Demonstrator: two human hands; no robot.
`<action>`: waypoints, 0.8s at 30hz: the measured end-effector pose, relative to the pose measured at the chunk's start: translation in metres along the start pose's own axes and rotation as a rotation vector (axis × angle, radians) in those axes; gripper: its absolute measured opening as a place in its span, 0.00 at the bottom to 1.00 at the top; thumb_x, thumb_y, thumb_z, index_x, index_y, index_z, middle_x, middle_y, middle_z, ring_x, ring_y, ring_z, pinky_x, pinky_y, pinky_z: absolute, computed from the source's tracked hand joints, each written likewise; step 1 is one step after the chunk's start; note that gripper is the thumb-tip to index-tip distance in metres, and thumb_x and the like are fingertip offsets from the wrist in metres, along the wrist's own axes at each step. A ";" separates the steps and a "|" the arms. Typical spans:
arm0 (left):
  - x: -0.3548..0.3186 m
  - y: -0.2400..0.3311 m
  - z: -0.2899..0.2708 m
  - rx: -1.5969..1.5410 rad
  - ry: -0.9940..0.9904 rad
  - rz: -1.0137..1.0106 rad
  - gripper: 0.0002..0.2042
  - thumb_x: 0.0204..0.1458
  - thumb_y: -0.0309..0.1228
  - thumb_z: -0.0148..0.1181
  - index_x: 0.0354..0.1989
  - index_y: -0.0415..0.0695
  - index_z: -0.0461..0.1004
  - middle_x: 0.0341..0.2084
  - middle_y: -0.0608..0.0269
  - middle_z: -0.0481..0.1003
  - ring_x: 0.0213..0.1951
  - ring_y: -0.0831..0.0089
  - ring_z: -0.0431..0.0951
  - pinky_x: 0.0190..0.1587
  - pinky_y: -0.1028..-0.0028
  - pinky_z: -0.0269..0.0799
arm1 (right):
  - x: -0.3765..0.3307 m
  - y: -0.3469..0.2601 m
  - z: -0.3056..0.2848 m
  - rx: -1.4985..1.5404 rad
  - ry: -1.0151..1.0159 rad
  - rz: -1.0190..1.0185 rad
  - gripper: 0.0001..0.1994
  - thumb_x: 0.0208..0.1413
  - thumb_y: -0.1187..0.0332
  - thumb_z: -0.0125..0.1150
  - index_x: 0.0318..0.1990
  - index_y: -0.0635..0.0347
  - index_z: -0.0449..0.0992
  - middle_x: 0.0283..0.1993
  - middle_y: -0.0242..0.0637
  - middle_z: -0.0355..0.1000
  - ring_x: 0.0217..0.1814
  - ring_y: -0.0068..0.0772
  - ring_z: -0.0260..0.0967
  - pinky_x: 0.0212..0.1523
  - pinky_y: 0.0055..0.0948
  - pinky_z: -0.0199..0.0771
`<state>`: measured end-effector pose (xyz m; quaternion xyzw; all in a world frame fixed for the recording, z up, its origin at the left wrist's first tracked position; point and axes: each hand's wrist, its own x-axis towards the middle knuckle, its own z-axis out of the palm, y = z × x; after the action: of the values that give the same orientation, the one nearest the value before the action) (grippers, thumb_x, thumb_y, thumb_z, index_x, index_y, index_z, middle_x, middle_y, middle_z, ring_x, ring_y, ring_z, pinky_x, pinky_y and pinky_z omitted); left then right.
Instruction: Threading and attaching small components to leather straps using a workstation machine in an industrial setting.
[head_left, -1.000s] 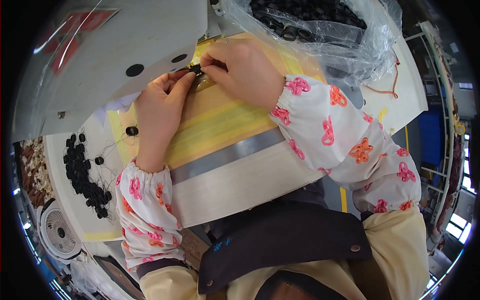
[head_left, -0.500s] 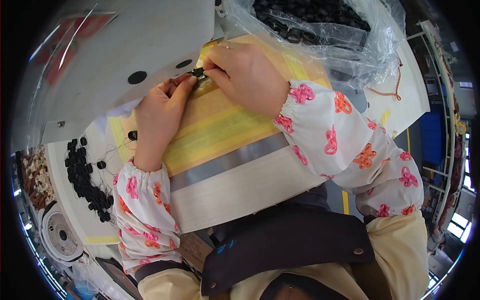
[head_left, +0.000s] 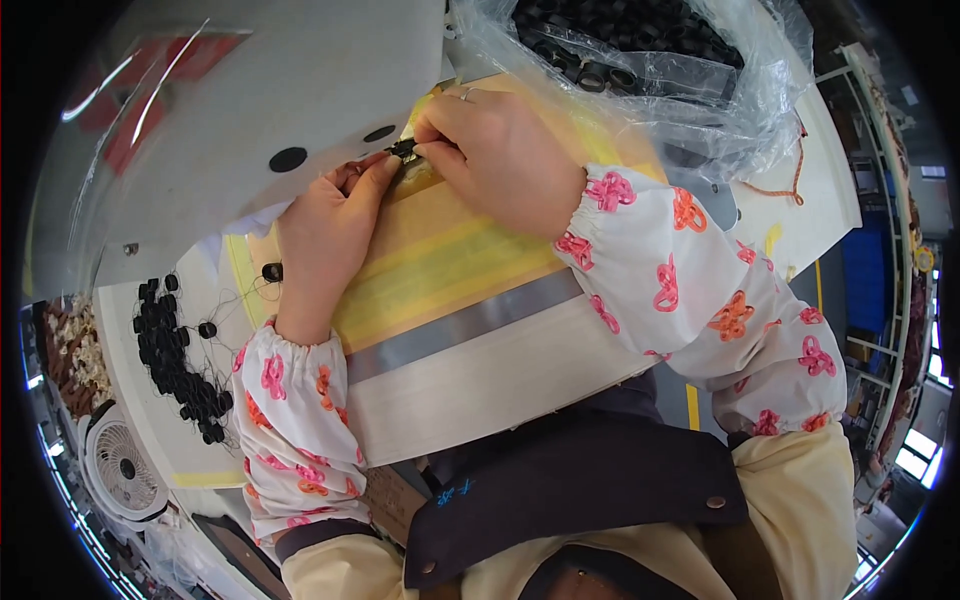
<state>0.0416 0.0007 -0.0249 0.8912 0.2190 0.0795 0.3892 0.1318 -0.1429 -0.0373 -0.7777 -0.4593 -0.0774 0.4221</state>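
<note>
Beneath the head of a white sewing machine [head_left: 300,80], my two hands meet at a small black band [head_left: 403,149], which looks like the loops lying around. My left hand [head_left: 325,225] pinches its near left side between thumb and finger. From the right, my right hand [head_left: 495,145], wearing a ring, pinches the other side with closed fingertips. The fingers and the machine hide most of the band. Left of my left wrist lies a heap of small black loops [head_left: 165,345] strung together with thin threads. One loop [head_left: 272,272] sits right beside that wrist.
An opened clear plastic bag [head_left: 690,125] full of black loops [head_left: 625,40] stands at the far right. Yellow tape [head_left: 450,258] and a grey strip [head_left: 465,322] cross the work surface. A white fan [head_left: 125,467] is at the lower left. An orange-brown cord [head_left: 775,190] lies at right.
The whole view has shifted slightly. Both hands keep their pinch on the black band at nearly the same spot under the machine.
</note>
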 end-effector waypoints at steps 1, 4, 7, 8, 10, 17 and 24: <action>0.000 0.002 0.001 0.000 -0.006 -0.003 0.15 0.47 0.44 0.56 0.30 0.43 0.77 0.11 0.69 0.68 0.16 0.85 0.64 0.22 0.81 0.60 | -0.001 0.000 -0.002 0.002 -0.005 0.010 0.04 0.41 0.79 0.54 0.27 0.66 0.67 0.23 0.42 0.66 0.24 0.43 0.65 0.25 0.32 0.64; 0.001 0.007 0.001 -0.013 0.004 0.021 0.15 0.47 0.42 0.56 0.31 0.41 0.76 0.12 0.70 0.69 0.17 0.86 0.64 0.22 0.83 0.60 | 0.001 0.001 -0.005 -0.032 -0.016 0.016 0.03 0.41 0.78 0.54 0.26 0.66 0.67 0.23 0.42 0.66 0.24 0.42 0.65 0.25 0.32 0.64; 0.002 0.005 0.001 -0.042 -0.008 0.017 0.15 0.47 0.40 0.57 0.30 0.39 0.75 0.12 0.72 0.70 0.17 0.87 0.64 0.21 0.84 0.59 | 0.002 0.003 -0.001 -0.031 0.028 -0.027 0.03 0.41 0.78 0.54 0.25 0.66 0.67 0.22 0.42 0.66 0.23 0.41 0.65 0.24 0.31 0.64; 0.002 0.004 0.002 -0.050 -0.005 0.024 0.14 0.47 0.40 0.57 0.30 0.39 0.75 0.12 0.72 0.69 0.16 0.88 0.63 0.21 0.84 0.58 | 0.001 0.003 -0.001 -0.032 0.025 -0.025 0.03 0.41 0.78 0.54 0.25 0.66 0.67 0.22 0.42 0.66 0.23 0.41 0.65 0.24 0.31 0.64; 0.003 0.002 0.003 -0.059 0.001 0.030 0.14 0.47 0.39 0.57 0.29 0.39 0.75 0.12 0.73 0.69 0.16 0.88 0.62 0.20 0.84 0.58 | 0.002 0.003 -0.001 -0.016 0.025 0.003 0.02 0.41 0.78 0.54 0.24 0.65 0.67 0.21 0.42 0.66 0.24 0.41 0.65 0.25 0.32 0.64; 0.003 -0.007 0.004 -0.109 0.022 0.067 0.12 0.47 0.37 0.58 0.27 0.39 0.74 0.11 0.75 0.67 0.15 0.89 0.60 0.19 0.85 0.55 | 0.003 0.003 0.002 -0.003 0.029 0.007 0.02 0.40 0.77 0.54 0.23 0.65 0.68 0.20 0.40 0.66 0.24 0.41 0.64 0.25 0.31 0.64; 0.002 -0.003 0.005 -0.090 0.024 0.099 0.12 0.47 0.36 0.57 0.26 0.38 0.74 0.11 0.74 0.67 0.15 0.89 0.59 0.18 0.85 0.54 | 0.002 0.003 0.002 -0.001 0.030 0.042 0.04 0.40 0.75 0.54 0.21 0.64 0.66 0.19 0.41 0.65 0.22 0.41 0.63 0.24 0.33 0.63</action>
<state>0.0442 0.0006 -0.0309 0.8815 0.1755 0.1193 0.4219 0.1345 -0.1412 -0.0390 -0.7861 -0.4364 -0.0803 0.4303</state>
